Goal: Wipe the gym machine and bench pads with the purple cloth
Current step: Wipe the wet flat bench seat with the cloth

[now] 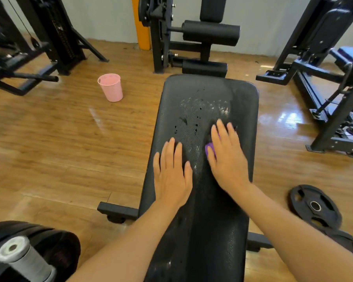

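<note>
Under the right hand (225, 157), flat with straight fingers (222, 129) pressing down, the purple cloth (210, 148) shows only as a small bunched edge at the hand's nine o'clock side. It sits mid-pad on the black bench pad (208, 94), which I'd judge only partly wiped: droplets and smears remain toward twelve o'clock. The left hand (172, 174) rests flat, released, beside it. The roller pads (210, 32) beyond look untouched. A pink bucket (110, 87) stands at ten o'clock on the floor.
</note>
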